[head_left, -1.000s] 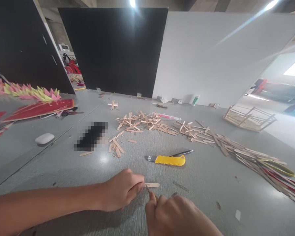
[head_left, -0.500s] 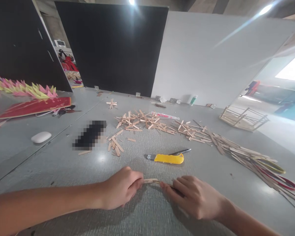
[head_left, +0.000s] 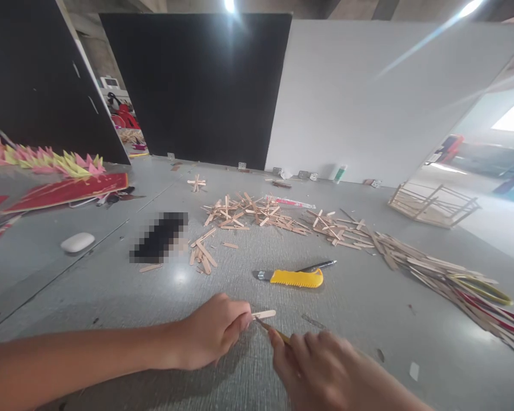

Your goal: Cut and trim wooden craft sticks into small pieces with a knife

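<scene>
My left hand (head_left: 212,331) is closed in a pinch on a pale wooden craft stick (head_left: 265,314), whose rounded end sticks out to the right. My right hand (head_left: 325,368) is wrapped round a slim tool (head_left: 278,333) with a brownish-yellow body and a thin dark tip; its exact kind is hidden by my fingers. That tip meets the stick close to my left fingertips. Beyond my hands lies a yellow utility knife (head_left: 297,278) with its blade end pointing left, and a dark pen (head_left: 319,266) behind it.
Loose craft sticks (head_left: 240,214) are heaped across the table's middle. Long thin strips (head_left: 437,274) with yellow and red rings lie at right, near a small stick frame (head_left: 432,205). At left are a white oval case (head_left: 77,242) and a red board (head_left: 68,191). Upright panels (head_left: 197,85) stand behind.
My right hand has moved down and slightly left, with the slim tool now showing at an angle. The stick's right end is now exposed. My left hand has stayed nearly in place.
</scene>
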`<state>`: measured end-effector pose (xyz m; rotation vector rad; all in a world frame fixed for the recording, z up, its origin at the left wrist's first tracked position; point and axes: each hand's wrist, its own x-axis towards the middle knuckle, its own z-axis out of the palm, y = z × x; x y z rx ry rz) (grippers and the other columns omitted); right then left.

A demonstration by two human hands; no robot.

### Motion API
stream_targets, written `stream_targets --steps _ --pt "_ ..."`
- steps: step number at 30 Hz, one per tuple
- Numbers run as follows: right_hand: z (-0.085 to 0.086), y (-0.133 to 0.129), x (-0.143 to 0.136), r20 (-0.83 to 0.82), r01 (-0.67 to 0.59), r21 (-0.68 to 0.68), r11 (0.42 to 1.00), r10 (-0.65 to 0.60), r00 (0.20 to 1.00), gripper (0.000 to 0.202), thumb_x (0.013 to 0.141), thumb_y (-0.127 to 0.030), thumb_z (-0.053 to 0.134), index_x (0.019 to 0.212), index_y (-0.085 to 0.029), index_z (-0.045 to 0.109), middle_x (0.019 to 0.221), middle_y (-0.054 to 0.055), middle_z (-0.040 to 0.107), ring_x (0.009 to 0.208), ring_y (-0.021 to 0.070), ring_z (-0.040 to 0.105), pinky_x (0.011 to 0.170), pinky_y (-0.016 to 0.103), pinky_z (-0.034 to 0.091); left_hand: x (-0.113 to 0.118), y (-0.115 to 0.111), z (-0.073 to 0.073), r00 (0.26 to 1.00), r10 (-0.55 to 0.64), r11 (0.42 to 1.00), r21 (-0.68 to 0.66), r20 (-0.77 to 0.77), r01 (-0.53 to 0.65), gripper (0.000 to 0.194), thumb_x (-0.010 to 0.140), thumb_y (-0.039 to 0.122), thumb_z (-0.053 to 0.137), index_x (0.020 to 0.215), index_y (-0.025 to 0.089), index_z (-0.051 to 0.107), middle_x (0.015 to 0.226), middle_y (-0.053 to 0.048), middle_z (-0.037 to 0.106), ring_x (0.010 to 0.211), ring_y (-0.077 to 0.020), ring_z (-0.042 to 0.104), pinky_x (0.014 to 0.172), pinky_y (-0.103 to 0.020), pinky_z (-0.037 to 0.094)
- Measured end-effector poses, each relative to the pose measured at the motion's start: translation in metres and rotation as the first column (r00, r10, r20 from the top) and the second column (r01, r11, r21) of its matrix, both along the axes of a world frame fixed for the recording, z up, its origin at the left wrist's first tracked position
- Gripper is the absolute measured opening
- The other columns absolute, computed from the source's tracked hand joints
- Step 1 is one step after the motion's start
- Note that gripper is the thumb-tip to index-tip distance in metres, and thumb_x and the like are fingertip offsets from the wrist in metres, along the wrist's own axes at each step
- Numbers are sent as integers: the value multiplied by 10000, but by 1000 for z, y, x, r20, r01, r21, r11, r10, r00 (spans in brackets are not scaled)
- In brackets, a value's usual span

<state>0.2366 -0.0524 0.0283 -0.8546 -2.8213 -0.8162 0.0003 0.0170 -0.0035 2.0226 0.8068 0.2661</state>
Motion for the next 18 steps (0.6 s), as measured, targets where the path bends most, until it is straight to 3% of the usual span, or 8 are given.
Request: stream_targets --steps 5,10,13,16,18 --pt "-13 7 35 30 -79 -61 995 81 996 326 992 -166 493 1284 -67 600 772 2 623 608 164 552 521 352 378 4 -2 7 999 34 999 17 -33 -34 369 1088 361 304 752 234 390 432 99 362 339 -92 417 408 -177 306" --pt "-25 11 37 -21 56 16 998 -55 998 533 824 -29 530 1357 -41 553 799 3 643 613 168 605 484 346 412 6 -5 6 995 84 995 50 -58 -82 372 1090 375 302 759 234 398 447 98 369 334 -95 416 415 -200 276" --pt "-32 8 25 -56 183 83 980 -179 982 421 728 -31 542 1126 -94 661 756 15 638 550 174 605 441 345 419 6 -7 0 990 136 985 109 -45 -130 367 1082 351 319 741 232 386 498 82 377 406 -104 385 469 -238 246" --pt "-34 -4 1 28 292 130 947 -298 954 156 756 -80 572 855 -167 655 649 8 583 455 158 570 389 287 393 6 -9 -7 982 189 969 169 -26 -182 368 1078 343 320 734 228 386 562 59 400 506 -126 365 532 -276 230" --pt "-31 -13 -16 128 333 195 923 -360 924 85 802 -101 581 814 -154 646 589 5 549 405 140 547 365 235 356 7 -10 -10 980 200 963 185 -16 -193 368 1081 344 310 741 227 385 581 55 409 535 -133 363 556 -286 231"
